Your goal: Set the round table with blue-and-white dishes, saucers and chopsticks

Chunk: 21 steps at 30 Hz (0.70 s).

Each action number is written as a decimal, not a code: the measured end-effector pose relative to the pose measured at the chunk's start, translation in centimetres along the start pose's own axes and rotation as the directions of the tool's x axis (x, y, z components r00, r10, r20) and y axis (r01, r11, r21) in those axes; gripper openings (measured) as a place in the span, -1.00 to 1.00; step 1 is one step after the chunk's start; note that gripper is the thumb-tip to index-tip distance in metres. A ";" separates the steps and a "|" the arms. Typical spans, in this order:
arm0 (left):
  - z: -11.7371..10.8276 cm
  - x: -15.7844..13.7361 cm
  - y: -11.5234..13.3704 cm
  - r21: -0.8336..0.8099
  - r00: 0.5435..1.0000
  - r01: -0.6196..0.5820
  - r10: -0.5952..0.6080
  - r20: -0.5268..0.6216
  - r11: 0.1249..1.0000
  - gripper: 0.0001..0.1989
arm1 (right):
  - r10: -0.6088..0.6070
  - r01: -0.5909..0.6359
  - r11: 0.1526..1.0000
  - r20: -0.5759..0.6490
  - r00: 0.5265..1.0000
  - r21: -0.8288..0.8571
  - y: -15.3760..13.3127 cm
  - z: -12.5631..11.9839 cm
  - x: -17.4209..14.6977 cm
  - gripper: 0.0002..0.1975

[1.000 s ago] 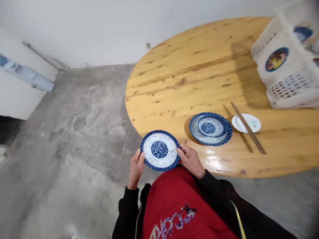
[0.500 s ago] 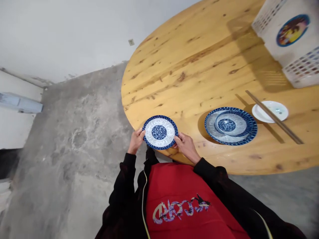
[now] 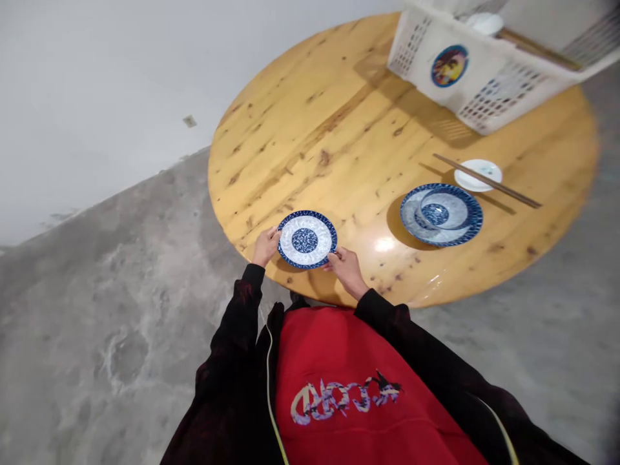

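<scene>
A round plate (image 3: 316, 240) with a dark blue rim and a speckled blue centre is held level between both my hands, over the near left edge of the table. My left hand (image 3: 266, 246) pinches its left rim, thumb on top. At the lower right rim, my right hand (image 3: 346, 266) grips it with the thumb above and fingers beneath. To the right, a larger blue-and-white dish (image 3: 411, 216) rests on the wood with a smaller blue-patterned dish (image 3: 448, 213) in it. Behind them a pair of chopsticks (image 3: 513, 192) lies across a small white saucer (image 3: 477, 183).
The round wooden table (image 3: 285, 148) spreads out ahead of me. A white plastic basket (image 3: 477, 90) with a round picture label stands at the back right, a white dish (image 3: 485, 24) and chopsticks showing at its top. Grey concrete floor (image 3: 121, 310) and a wall (image 3: 97, 84) lie to the left.
The plate, with both hands on it, has moved from the table's edge further in over the tabletop. My view has shifted, so more of the basket and the table's far right side shows.
</scene>
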<state>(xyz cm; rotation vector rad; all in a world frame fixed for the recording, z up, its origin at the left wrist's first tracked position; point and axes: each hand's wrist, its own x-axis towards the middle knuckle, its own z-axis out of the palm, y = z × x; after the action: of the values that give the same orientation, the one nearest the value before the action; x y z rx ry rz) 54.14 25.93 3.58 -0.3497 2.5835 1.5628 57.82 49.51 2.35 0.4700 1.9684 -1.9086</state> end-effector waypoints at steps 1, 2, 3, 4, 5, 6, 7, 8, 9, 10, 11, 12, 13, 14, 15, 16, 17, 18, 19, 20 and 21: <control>-0.1 0.6 -0.1 -0.010 1.000 -0.007 0.007 0.011 1.000 -0.79 | 0.002 -0.002 1.000 -0.018 1.000 0.004 0.0 0.4 0.2 -0.89; -0.2 1.2 -0.3 -0.022 1.000 -0.012 0.012 0.019 1.000 -0.79 | 0.000 0.000 1.000 -0.033 0.999 0.008 0.0 0.8 0.4 -0.90; -0.2 1.7 -0.4 -0.034 0.999 -0.018 0.019 0.026 0.999 -0.79 | -0.001 0.002 1.000 -0.049 0.999 0.011 0.1 1.1 0.6 -0.90; -0.2 2.2 -0.6 -0.044 0.999 -0.024 0.026 0.035 0.999 -0.78 | -0.003 0.004 1.000 -0.064 0.998 0.012 0.1 1.3 0.8 -0.91; -0.1 2.6 -0.7 -0.054 0.998 -0.033 0.035 0.043 0.998 -0.78 | -0.004 0.005 1.000 -0.079 0.997 0.014 0.2 1.5 0.9 -0.92; 0.0 2.9 -0.8 -0.063 0.998 -0.042 0.046 0.051 0.997 -0.77 | -0.005 0.007 1.000 -0.093 0.996 0.014 0.3 1.7 1.1 -0.92; 0.1 3.3 -0.9 -0.073 0.997 -0.052 0.056 0.059 0.996 -0.76 | -0.006 0.008 1.000 -0.106 0.994 0.015 0.4 1.8 1.3 -0.92; 0.2 3.5 -1.0 -0.084 0.996 -0.059 0.065 0.068 0.995 -0.75 | -0.006 0.008 1.000 -0.117 0.993 0.016 0.4 1.9 1.4 -0.92; 0.3 3.8 -1.0 -0.096 0.994 -0.064 0.072 0.077 0.993 -0.74 | -0.005 0.007 1.000 -0.126 0.992 0.017 0.5 2.0 1.5 -0.93; 0.4 4.0 -1.1 -0.110 0.994 -0.067 0.076 0.084 0.992 -0.72 | -0.004 0.006 1.000 -0.133 0.991 0.017 0.5 2.1 1.6 -0.94; 0.5 4.1 -1.1 -0.122 0.993 -0.068 0.079 0.092 0.990 -0.70 | -0.002 0.005 1.000 -0.139 0.990 0.017 0.6 2.1 1.6 -0.95; 0.5 4.3 -1.1 -0.133 0.992 -0.068 0.081 0.099 0.989 -0.68 | -0.002 0.004 1.000 -0.143 0.990 0.017 0.6 2.2 1.7 -0.95; 0.6 4.4 -1.1 -0.142 0.991 -0.066 0.081 0.105 0.988 -0.67 | -0.002 0.004 1.000 -0.146 0.989 0.016 0.6 2.3 1.7 -0.96; 0.6 4.5 -1.0 -0.147 0.991 -0.062 0.078 0.108 0.987 -0.66 | -0.002 0.004 1.000 -0.147 0.989 0.014 0.6 2.3 1.7 -0.97; 0.6 4.5 -1.0 -0.148 0.991 -0.057 0.073 0.108 0.987 -0.66 | -0.003 0.004 1.000 -0.145 0.989 0.012 0.6 2.3 1.6 -0.98; 0.6 4.6 -1.0 -0.146 0.992 -0.050 0.066 0.107 0.988 -0.66 | -0.003 0.004 1.000 -0.140 0.990 0.009 0.7 2.4 1.6 -0.98; 0.6 4.6 -0.9 -0.143 0.993 -0.043 0.058 0.106 0.989 -0.65 | -0.002 0.003 1.000 -0.132 0.991 0.006 0.7 2.4 1.6 -0.97; 0.5 4.6 -0.8 -0.138 0.993 -0.036 0.051 0.105 0.990 -0.65 | -0.002 0.002 1.000 -0.123 0.992 0.002 0.7 2.5 1.5 -0.96; 0.5 4.6 -0.8 -0.135 0.993 -0.030 0.045 0.106 0.990 -0.65 | -0.002 0.001 1.000 -0.115 0.993 -0.002 0.7 2.5 1.5 -0.96; 0.4 4.7 -0.8 -0.132 0.993 -0.025 0.040 0.108 0.991 -0.65 | -0.001 0.001 1.000 -0.106 0.994 -0.006 0.7 2.6 1.4 -0.96; 0.3 4.7 -0.8 -0.129 0.994 -0.020 0.034 0.107 0.992 -0.65 | -0.001 0.000 1.000 -0.099 0.995 -0.011 0.7 2.7 1.4 -0.96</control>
<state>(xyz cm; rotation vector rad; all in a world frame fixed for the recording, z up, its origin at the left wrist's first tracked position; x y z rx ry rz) 49.76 25.21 1.81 -0.2342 2.4240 1.7100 56.99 46.86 0.97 0.5708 2.0397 -1.9077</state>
